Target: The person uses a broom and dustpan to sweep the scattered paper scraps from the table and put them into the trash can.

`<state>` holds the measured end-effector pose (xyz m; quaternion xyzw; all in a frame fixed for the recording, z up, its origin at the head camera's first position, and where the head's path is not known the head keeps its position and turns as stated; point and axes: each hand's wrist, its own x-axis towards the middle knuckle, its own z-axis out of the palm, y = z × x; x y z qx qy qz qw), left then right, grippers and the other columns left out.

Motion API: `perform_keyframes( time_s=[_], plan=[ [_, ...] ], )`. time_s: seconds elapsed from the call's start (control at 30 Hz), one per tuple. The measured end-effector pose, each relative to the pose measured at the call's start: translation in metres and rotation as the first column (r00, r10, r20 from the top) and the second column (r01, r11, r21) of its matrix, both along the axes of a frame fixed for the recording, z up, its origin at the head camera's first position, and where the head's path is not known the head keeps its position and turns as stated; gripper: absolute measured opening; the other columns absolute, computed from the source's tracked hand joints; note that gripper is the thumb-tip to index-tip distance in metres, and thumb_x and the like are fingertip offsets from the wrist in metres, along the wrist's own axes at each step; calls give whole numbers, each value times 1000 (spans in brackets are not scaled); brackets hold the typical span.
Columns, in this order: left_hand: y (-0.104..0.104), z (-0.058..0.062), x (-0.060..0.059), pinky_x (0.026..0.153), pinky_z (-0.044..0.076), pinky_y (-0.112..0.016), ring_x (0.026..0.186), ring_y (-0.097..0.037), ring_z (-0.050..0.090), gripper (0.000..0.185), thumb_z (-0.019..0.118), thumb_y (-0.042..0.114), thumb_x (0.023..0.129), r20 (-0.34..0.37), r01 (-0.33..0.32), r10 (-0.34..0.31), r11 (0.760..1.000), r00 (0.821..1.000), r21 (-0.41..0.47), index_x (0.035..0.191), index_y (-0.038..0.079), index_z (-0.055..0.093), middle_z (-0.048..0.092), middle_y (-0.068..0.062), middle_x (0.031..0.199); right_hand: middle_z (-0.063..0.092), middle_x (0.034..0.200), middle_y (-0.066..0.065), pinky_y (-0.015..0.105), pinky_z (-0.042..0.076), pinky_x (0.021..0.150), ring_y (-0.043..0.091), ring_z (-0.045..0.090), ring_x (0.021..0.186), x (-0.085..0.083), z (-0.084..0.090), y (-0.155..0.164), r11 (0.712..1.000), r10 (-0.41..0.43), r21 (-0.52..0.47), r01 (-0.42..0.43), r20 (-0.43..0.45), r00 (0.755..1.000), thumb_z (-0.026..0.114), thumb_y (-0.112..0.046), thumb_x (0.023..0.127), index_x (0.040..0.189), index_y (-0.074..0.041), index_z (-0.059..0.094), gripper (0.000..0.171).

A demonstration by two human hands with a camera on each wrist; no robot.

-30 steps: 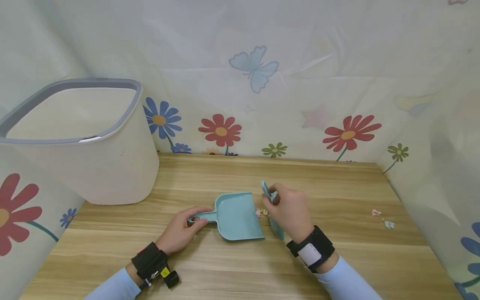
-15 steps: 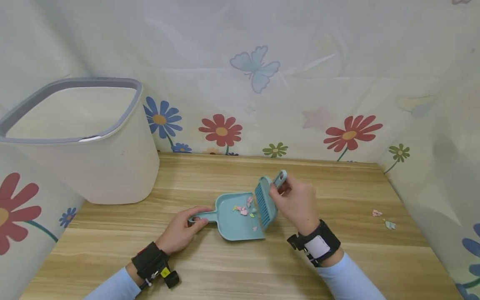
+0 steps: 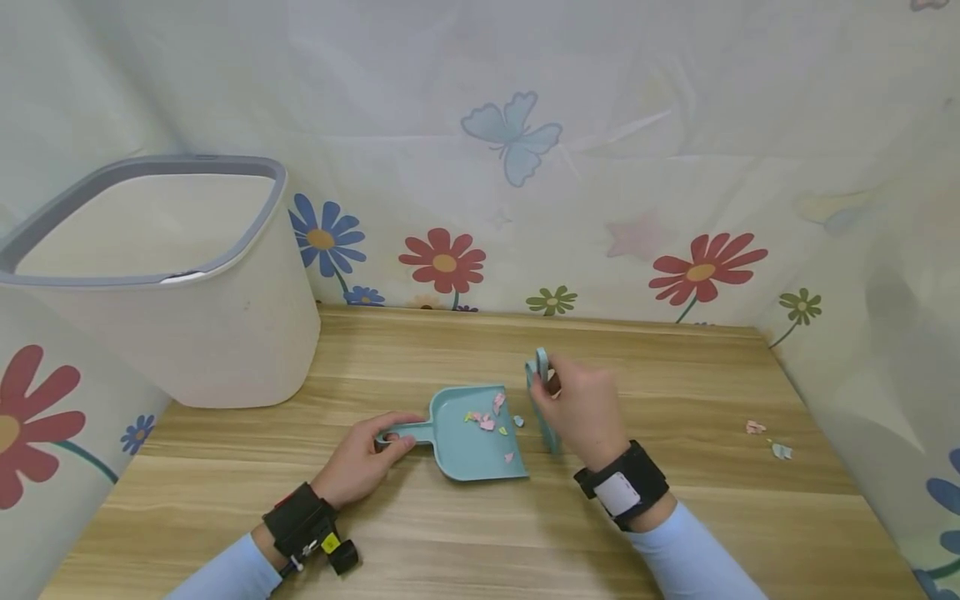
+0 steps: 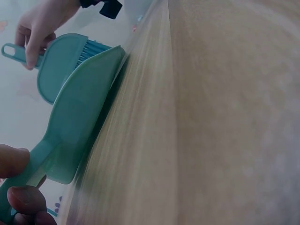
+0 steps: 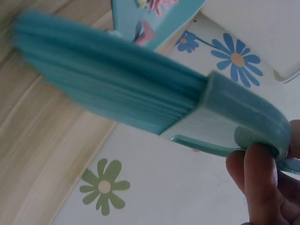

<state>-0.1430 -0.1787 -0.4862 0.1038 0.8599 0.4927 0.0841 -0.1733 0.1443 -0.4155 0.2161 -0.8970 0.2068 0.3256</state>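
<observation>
My left hand (image 3: 369,461) grips the handle of a teal dustpan (image 3: 472,454), which lies on the wooden table with its wide lip facing right. Several pink and yellow paper scraps (image 3: 486,422) lie in the pan. One pale blue scrap (image 3: 518,421) is on the wood just off the lip. My right hand (image 3: 588,408) pinches the handle of a matching teal hand brush (image 5: 140,89), held upright to the right of that scrap. Its bristles point down in the head view and look blurred at the tips in the right wrist view.
A tall white bin (image 3: 247,342) with a grey rim stands at the back left of the table (image 3: 420,550). Farther right on the wood lie a pink scrap (image 3: 755,427) and a pale blue scrap (image 3: 782,451). A flower-printed sheet (image 3: 360,108) hangs behind and at both sides.
The brush swept scraps leftward into the dustpan, rose tilted over its lip, then moved back down to the right, upright. A pale blue scrap now shows by the lip. The left hand stayed still.
</observation>
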Motion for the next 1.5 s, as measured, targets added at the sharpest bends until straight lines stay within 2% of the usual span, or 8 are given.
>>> perform_keyframes(
  time_s=[0.3, 0.47, 0.57, 0.8, 1.03, 1.2, 1.33, 1.5],
  plan=[
    [0, -2, 0, 53, 42, -23, 60, -9, 50, 30, 67, 27, 103, -5, -1, 1, 1000, 1000, 8, 133, 29, 68, 61, -1, 86, 72, 67, 2, 17, 43, 47, 6, 61, 53, 4, -2, -24, 997, 72, -43, -69, 72, 995, 80, -8, 84, 92, -6, 73, 11],
    [0, -2, 0, 54, 42, -23, 61, -9, 50, 31, 67, 28, 103, -8, 6, -6, 1000, 1000, 5, 133, 29, 68, 61, -1, 87, 70, 68, 2, 19, 47, 50, 6, 59, 54, 7, 5, -19, 972, 86, -227, -61, 102, 991, 78, -6, 87, 90, -7, 71, 8],
    [0, -2, 0, 54, 41, -23, 61, -9, 49, 31, 67, 28, 103, -9, 3, -3, 1000, 1000, 1, 133, 29, 68, 61, -2, 87, 70, 68, 3, 20, 47, 49, 7, 58, 53, 8, 10, -10, 954, 77, -295, -49, 87, 993, 78, -6, 87, 91, -7, 71, 8],
    [1, -2, 0, 51, 40, -23, 58, -8, 47, 30, 67, 27, 102, 3, -2, 2, 1000, 1000, 6, 133, 29, 68, 59, -3, 85, 71, 68, 6, 16, 45, 48, 8, 58, 52, 11, 11, 18, 953, 32, -302, -13, 59, 998, 79, -4, 86, 92, -4, 71, 9],
    [1, -1, 0, 50, 39, -22, 57, -8, 46, 30, 66, 25, 103, 7, -1, 1, 1000, 1000, 19, 133, 28, 69, 60, -3, 85, 70, 69, 5, 13, 44, 50, 8, 58, 54, 16, 1, 47, 951, -11, -307, 31, 68, 998, 79, -1, 85, 91, -4, 72, 9],
    [2, -1, 1, 49, 39, -22, 55, -8, 45, 31, 66, 26, 103, 25, -2, 1, 1000, 1000, 23, 134, 27, 68, 59, -4, 85, 71, 69, 4, 11, 44, 51, 3, 57, 55, 22, -7, 67, 940, -29, -337, 58, 89, 996, 79, 3, 84, 92, -4, 74, 11],
    [3, 1, 1, 49, 39, -22, 55, -8, 45, 31, 65, 26, 103, 35, -7, 6, 1000, 999, 24, 135, 27, 68, 60, -4, 85, 72, 70, 6, 10, 44, 51, -3, 56, 56, 28, -13, 83, 920, -37, -383, 81, 122, 992, 77, 3, 86, 93, -3, 75, 10],
    [2, 7, 3, 51, 40, -23, 56, -9, 46, 31, 65, 27, 104, 30, -11, 11, 1000, 999, 19, 135, 28, 67, 62, -6, 89, 76, 79, 15, 10, 47, 52, -10, 59, 59, 34, -23, 102, 877, -39, -460, 139, 220, 975, 74, 2, 89, 96, 1, 75, 7]
  ],
)
